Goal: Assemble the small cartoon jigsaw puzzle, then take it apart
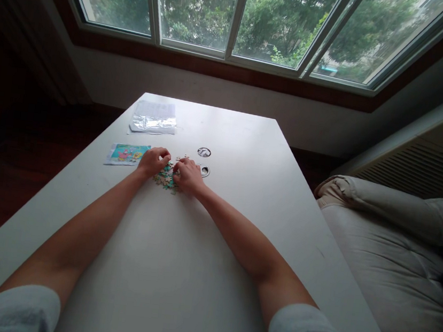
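Observation:
A small heap of jigsaw pieces (166, 177), teal and tan, lies on the white table (176, 268). My left hand (152, 161) rests on the heap's left side with its fingers curled in over the pieces. My right hand (188, 175) sits on the heap's right side, fingers bent down onto the pieces. What each hand pinches is too small to make out. A few loose pieces (183, 157) lie just beyond the hands.
A colourful picture card (126, 154) lies left of my left hand. A clear plastic bag (154, 117) lies further back. Two round cable holes (204, 152) are in the table behind the heap. A cushioned seat (392, 251) stands on the right; windows ahead.

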